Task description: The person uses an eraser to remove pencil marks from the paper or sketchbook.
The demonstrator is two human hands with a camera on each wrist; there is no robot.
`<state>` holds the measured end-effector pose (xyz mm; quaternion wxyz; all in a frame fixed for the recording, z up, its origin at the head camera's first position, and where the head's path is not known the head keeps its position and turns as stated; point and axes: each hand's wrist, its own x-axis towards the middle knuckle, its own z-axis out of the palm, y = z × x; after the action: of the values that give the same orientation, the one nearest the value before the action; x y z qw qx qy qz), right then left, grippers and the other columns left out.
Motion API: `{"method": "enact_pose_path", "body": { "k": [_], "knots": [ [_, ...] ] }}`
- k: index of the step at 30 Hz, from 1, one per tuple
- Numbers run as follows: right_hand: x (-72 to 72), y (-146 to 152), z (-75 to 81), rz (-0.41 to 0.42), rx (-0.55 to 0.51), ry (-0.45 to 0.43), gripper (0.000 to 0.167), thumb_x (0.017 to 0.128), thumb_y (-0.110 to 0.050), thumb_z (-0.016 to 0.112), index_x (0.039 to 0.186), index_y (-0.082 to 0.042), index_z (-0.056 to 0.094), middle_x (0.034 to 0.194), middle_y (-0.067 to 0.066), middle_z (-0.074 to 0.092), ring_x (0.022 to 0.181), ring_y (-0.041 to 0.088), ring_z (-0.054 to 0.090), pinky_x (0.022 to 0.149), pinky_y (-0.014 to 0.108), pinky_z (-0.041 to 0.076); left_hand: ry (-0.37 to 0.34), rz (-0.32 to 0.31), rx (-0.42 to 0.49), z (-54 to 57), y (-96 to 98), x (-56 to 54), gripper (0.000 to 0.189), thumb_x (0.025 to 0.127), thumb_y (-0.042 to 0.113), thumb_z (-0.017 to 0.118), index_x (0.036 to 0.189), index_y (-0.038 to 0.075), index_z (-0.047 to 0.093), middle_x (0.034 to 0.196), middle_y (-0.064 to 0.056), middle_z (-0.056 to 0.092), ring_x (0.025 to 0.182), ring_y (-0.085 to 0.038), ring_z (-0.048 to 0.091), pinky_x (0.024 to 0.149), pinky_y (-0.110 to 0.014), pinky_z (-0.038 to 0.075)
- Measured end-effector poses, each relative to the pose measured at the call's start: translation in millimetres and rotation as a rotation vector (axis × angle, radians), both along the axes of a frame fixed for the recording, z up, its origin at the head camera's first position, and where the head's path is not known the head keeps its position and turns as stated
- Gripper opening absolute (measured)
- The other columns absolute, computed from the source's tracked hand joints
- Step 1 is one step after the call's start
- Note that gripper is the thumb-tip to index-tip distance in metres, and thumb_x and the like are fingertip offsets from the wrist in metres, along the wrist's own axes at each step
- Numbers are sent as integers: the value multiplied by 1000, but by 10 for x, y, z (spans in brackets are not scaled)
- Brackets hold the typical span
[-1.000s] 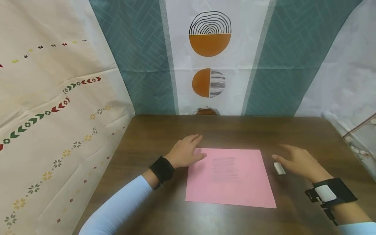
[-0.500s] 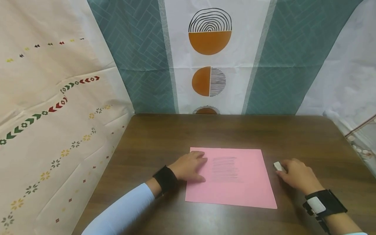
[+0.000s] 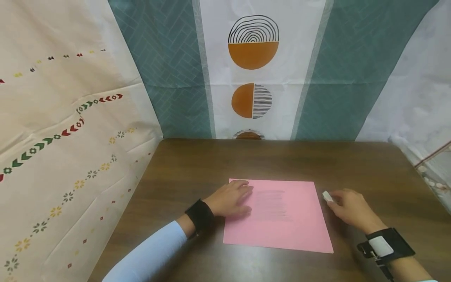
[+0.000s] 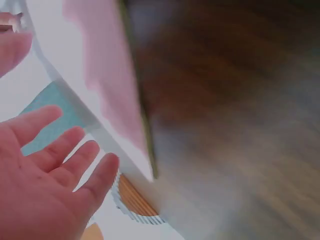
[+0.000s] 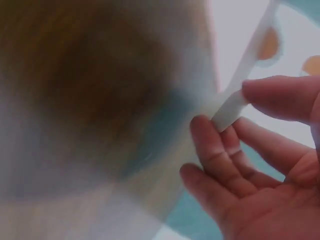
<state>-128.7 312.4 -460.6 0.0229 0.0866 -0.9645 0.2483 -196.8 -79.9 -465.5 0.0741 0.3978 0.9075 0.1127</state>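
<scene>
A sheet of pink paper (image 3: 282, 235) lies on the brown table, with grey pencil scribbles (image 3: 270, 204) near its middle. My left hand (image 3: 228, 200) rests over the paper's left side, fingers spread and fairly straight; the left wrist view shows its palm and fingers (image 4: 44, 159) beside the pink sheet (image 4: 107, 65). Just right of the sheet, my right hand (image 3: 354, 209) pinches a small white eraser (image 3: 327, 196). Seen from the right wrist, the eraser (image 5: 230, 111) sits between thumb and fingertips, one end sticking out.
The brown wooden table (image 3: 197, 164) reaches back to a hanging cloth (image 3: 181, 98) with teal bands and orange circles. A cream patterned cloth (image 3: 70, 156) hangs along the left side, and a white one (image 3: 405, 102) on the right. Both wrists wear black bands (image 3: 390, 246).
My left hand has come down and toward me onto the paper's left side. My right hand has lowered, taken hold of the eraser and shifted it slightly left toward the sheet.
</scene>
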Motion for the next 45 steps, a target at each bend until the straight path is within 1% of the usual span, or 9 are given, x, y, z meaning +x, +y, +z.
{"method": "enact_pose_path", "body": {
  "k": [5,10,14,22,27,31,35,39,45],
  "knots": [
    [26,-315,143,75,-166,-40,29,91,-11,73,115,6,72,107,19,70,91,34,69,70,46,58,43,-5,155,112,113,23,56,96,41,65,145,15,56,144,-3,55,135,-19,48,110,-46,40],
    [14,-567,258,184,-266,-60,26,94,-9,70,118,0,73,107,7,71,92,22,65,68,30,54,43,-42,248,219,265,54,48,97,35,65,142,18,60,137,3,60,130,-14,51,109,-34,40],
    [6,-740,315,277,-344,-73,22,98,-12,67,118,-6,73,103,2,71,89,16,65,72,30,55,28,-76,317,284,345,111,45,98,36,64,139,18,62,131,4,63,126,-11,54,106,-27,42],
    [-21,-1024,365,399,-454,-71,18,100,-11,63,113,-13,75,97,-1,71,84,17,67,73,30,54,16,-127,467,312,454,174,32,94,33,72,122,17,69,107,9,65,95,-7,62,82,-12,46],
    [-35,-1088,372,407,-457,-82,18,100,-12,63,114,-12,75,100,-2,71,84,14,67,74,30,54,40,-122,511,313,461,162,16,94,28,74,107,18,72,95,13,63,86,-1,59,77,-15,50],
    [-51,-1108,384,380,-450,-108,17,103,-17,60,109,-13,76,94,0,71,82,16,66,72,31,54,42,-165,545,347,411,154,13,92,20,77,103,15,72,92,10,65,84,-4,58,75,-16,50],
    [-101,-1143,427,347,-432,-180,26,106,-26,54,100,-12,74,79,2,67,71,21,64,64,32,53,119,-231,592,390,359,126,14,89,15,79,101,12,74,91,6,66,83,-9,61,76,-14,47],
    [-145,-1190,468,318,-451,-269,28,103,-32,60,105,-8,73,76,5,64,65,23,60,59,33,50,196,-271,580,415,341,90,16,89,15,80,103,11,74,93,3,66,84,-11,62,77,-11,45],
    [-154,-1240,460,221,-471,-216,30,92,-33,76,109,-9,72,76,6,63,62,28,62,51,32,49,121,-166,451,393,268,91,35,93,25,74,125,11,68,105,1,69,94,-11,63,82,-14,48]
  ]
}}
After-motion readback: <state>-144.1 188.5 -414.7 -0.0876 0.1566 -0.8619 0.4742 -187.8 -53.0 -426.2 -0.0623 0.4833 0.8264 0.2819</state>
